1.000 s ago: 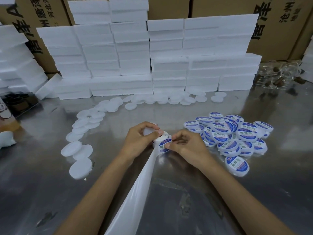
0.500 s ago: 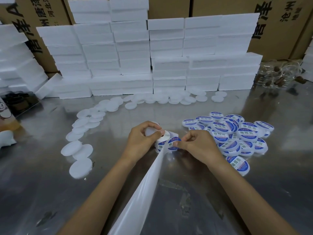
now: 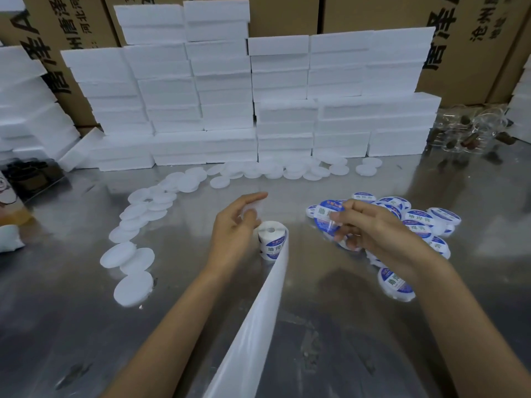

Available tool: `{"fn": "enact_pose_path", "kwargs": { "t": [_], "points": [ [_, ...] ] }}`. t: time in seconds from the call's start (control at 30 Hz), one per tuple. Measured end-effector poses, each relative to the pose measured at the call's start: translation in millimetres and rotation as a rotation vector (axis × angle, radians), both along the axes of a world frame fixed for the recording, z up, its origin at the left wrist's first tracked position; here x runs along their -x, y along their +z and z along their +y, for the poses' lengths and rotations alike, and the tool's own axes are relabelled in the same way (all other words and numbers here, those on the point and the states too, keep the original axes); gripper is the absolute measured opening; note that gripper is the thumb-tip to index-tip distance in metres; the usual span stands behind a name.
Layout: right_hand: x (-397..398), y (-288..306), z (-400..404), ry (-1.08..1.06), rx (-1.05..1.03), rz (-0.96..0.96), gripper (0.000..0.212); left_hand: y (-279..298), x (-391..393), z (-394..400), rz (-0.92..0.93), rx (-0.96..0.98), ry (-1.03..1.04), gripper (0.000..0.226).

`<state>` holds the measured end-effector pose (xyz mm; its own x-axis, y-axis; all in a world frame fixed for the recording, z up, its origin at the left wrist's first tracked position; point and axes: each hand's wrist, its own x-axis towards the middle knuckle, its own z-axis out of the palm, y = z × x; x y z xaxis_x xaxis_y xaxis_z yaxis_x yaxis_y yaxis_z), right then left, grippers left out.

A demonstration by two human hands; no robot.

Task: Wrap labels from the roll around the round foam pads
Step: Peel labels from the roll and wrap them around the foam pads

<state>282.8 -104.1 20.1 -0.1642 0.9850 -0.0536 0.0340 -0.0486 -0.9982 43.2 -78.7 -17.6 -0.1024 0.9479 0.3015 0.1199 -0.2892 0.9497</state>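
Note:
The label roll [image 3: 271,239] stands upright on the steel table [image 3: 330,326], and its empty white backing strip [image 3: 258,317] trails toward me. Just left of the roll, my left hand [image 3: 234,228] holds a plain white round foam pad [image 3: 253,209] between thumb and fingers. My right hand [image 3: 373,234] is right of the roll and pinches a peeled blue-and-white label [image 3: 326,216], lifted clear of the roll. Beyond and beside that hand lies a pile of labelled pads [image 3: 422,222].
Several bare foam pads [image 3: 132,254] curve from the near left to the back. Stacked white foam blocks [image 3: 224,110] and cardboard boxes [image 3: 474,38] wall off the rear. Clear plastic containers [image 3: 474,130] sit back right, a dark tray [image 3: 28,173] far left.
My right hand has pulled a label off the roll and carried it right and up. My left hand has let go of the roll and lifted slightly, still holding the pad.

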Motion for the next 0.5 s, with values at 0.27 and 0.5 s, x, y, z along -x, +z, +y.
{"fn": "enact_pose_path", "kwargs": {
  "t": [0.27,0.5],
  "points": [
    [49.0,-5.5,-4.6,-0.082,-0.128,0.145,0.017,18.4,-14.2,-14.1,-0.191,0.042,-0.248,0.056],
    [67.0,-14.0,-7.6,-0.147,-0.091,0.186,0.015,20.0,-14.7,-18.7,-0.171,0.055,-0.206,0.054]
  ]
}}
